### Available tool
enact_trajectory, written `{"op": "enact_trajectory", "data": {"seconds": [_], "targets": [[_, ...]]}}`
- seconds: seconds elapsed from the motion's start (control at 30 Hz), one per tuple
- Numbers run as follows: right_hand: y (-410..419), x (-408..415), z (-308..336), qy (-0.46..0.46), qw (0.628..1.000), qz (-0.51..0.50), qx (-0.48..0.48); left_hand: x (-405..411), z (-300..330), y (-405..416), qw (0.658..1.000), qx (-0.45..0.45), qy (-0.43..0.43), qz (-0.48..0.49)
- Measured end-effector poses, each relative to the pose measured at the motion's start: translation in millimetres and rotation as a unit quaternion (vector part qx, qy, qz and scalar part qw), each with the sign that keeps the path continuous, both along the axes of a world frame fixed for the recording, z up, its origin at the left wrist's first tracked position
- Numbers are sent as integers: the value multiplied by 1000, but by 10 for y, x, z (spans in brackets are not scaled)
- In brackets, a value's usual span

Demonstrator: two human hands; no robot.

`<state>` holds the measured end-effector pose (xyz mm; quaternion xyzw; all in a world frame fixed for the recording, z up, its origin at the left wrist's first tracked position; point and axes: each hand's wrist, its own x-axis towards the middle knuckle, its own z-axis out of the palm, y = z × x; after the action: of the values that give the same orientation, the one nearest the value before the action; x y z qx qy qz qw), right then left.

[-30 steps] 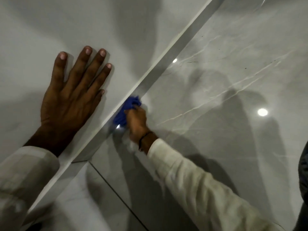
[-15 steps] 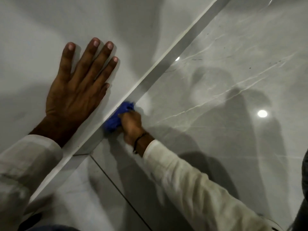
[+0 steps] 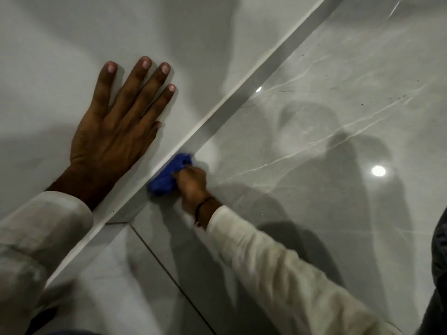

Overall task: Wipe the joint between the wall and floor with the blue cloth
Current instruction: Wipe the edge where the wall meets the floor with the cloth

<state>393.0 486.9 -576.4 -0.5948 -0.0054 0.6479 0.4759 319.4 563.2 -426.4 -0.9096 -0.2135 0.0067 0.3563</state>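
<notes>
Left hand: the left hand [image 3: 113, 126] lies flat on the pale wall [image 3: 60, 44], palm down, fingers straight and slightly spread, holding nothing; its wrist comes out of a cream sleeve [image 3: 31, 250] at the lower left
Right hand: the right hand [image 3: 192, 183] is curled closed on the blue cloth [image 3: 169, 176], knuckles up, fingers tucked into the fabric so that their tips cannot be seen; a thin dark band [image 3: 204, 207] circles the wrist just above the cuff of the other cream sleeve [image 3: 278, 274]
Blue cloth: bunched into a wad, pressed down where the grey skirting strip [image 3: 242, 102] meets the floor [image 3: 326, 117], touching both; most of it sticks out ahead of the fist, toward the wall side
Joint: it runs as a straight diagonal from the lower left to the upper right; the cloth sits on it roughly a third of the way up, just beside the heel of the left hand but not touching it
Floor: glossy grey marble-look tiles with pale veins; a dark grout line [image 3: 169, 274] leaves the skirting just below the cloth and runs to the bottom edge
Reflections: two bright ceiling-light spots show in the tiles, one small [image 3: 258, 89] close to the skirting, one larger [image 3: 378, 170] well to the right, with soft shadows of the arms across the tiles
Right edge: a strip of dark fabric [image 3: 439, 262], too cropped to identify
</notes>
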Motion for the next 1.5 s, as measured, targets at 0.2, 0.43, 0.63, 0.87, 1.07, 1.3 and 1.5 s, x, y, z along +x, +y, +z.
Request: {"op": "enact_trajectory", "data": {"seconds": [0.2,0.43,0.63,0.87,1.07,1.3,1.5], "targets": [[411,1066,59,-57,988,-142,1,25,5,5,1000,-13,-10,14],[90,107,45,-123,992,5,3,31,-25,10,1000,-8,-8,15],[161,347,-50,-71,997,-22,11,3,-17,3,1000,-20,-5,18],[520,1401,152,-172,981,-90,-10,21,-12,6,999,-29,-7,28],[203,581,114,-150,989,8,-10,37,-13,35,1000,-21,-16,10],[-94,671,558,132,991,-4,29,-14,135,-113,997,-74,20,27],[-473,998,2083,132,990,-5,49,72,1128,-808,836,-508,-86,188]]}}
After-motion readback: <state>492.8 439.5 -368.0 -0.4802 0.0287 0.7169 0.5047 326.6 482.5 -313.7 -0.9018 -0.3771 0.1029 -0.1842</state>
